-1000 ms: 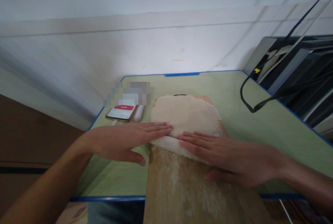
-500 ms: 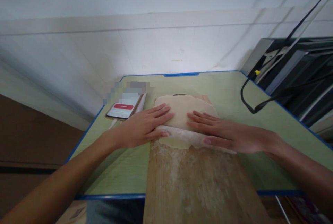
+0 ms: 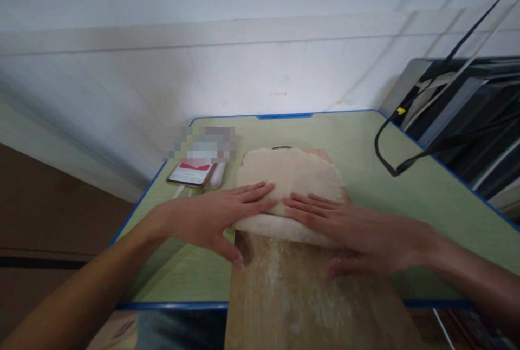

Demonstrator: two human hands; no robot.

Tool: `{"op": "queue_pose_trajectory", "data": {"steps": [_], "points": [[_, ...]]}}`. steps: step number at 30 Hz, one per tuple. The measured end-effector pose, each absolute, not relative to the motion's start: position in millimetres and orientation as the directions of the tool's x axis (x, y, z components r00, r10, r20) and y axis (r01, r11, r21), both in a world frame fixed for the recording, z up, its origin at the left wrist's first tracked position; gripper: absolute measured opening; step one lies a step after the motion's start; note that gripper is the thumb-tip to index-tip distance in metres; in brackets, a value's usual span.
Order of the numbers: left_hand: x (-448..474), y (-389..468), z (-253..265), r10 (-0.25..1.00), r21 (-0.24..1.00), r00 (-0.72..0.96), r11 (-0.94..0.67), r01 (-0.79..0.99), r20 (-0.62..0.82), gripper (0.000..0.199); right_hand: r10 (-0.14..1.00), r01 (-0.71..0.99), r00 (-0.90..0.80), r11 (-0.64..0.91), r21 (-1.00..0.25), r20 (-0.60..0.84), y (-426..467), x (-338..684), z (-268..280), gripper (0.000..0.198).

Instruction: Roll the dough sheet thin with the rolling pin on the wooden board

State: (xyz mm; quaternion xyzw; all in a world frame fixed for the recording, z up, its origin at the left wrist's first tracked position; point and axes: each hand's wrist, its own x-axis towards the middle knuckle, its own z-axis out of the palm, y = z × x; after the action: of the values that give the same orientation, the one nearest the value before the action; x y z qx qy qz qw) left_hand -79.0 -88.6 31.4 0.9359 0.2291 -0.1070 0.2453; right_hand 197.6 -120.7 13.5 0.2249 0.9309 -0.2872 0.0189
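A wide sheet of pale dough [image 3: 290,171] lies over the far part of a floured wooden board [image 3: 296,296]. Along the dough's near edge runs a whitish rolling pin [image 3: 284,228]; whether dough wraps around it I cannot tell. My left hand [image 3: 215,220] is open and flat, fingers stretched over the dough and the pin's left end, thumb apart over the board's left edge. My right hand [image 3: 357,231] lies open across the pin's right part, fingertips on the dough and thumb on the near side. The pin's ends are hidden under the hands.
The board rests on a light green table [image 3: 369,144] with a blue rim and overhangs its near edge. A phone [image 3: 190,174] with a cable lies at the left. A black strap [image 3: 382,149] hangs over the right edge. A white wall [image 3: 244,73] stands behind.
The rolling pin has moved toward me, to the dough's near edge. Both hands have come nearer with it, and their thumbs have spread away from the fingers.
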Motion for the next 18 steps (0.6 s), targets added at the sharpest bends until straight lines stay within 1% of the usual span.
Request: {"op": "queue_pose_trajectory", "data": {"steps": [3, 6, 9, 12, 16, 18], "points": [[-80.2, -88.7, 29.1, 0.34, 0.44, 0.885, -0.773, 0.456, -0.319, 0.098, 0.369, 0.402, -0.913, 0.735, -0.547, -0.174, -126.3, 193.9, 17.5, 0.082], [-81.0, -88.5, 27.1, 0.332, 0.444, 0.893, -0.779, 0.442, -0.305, 0.096, 0.36, 0.405, -0.913, 0.737, -0.54, -0.193, -129.9, 190.8, 20.9, 0.079], [-79.9, -87.6, 27.3, 0.339, 0.443, 0.892, -0.778, 0.445, -0.3, 0.087, 0.372, 0.393, -0.916, 0.751, -0.531, -0.151, -128.8, 191.1, 19.0, 0.072], [-77.9, -86.9, 28.4, 0.37, 0.432, 0.884, -0.774, 0.463, -0.284, 0.074, 0.425, 0.423, -0.897, 0.746, -0.514, -0.121, -123.3, 194.0, 14.5, 0.066], [-77.1, -84.8, 25.7, 0.441, 0.426, 0.879, -0.77, 0.475, -0.183, 0.069, 0.523, 0.514, -0.842, 0.701, -0.495, -0.134, -114.1, 199.5, 11.4, 0.068], [-76.9, -82.5, 22.7, 0.481, 0.394, 0.864, -0.773, 0.497, -0.146, 0.064, 0.56, 0.544, -0.817, 0.671, -0.504, -0.138, -110.3, 202.4, 10.9, 0.066]]}}
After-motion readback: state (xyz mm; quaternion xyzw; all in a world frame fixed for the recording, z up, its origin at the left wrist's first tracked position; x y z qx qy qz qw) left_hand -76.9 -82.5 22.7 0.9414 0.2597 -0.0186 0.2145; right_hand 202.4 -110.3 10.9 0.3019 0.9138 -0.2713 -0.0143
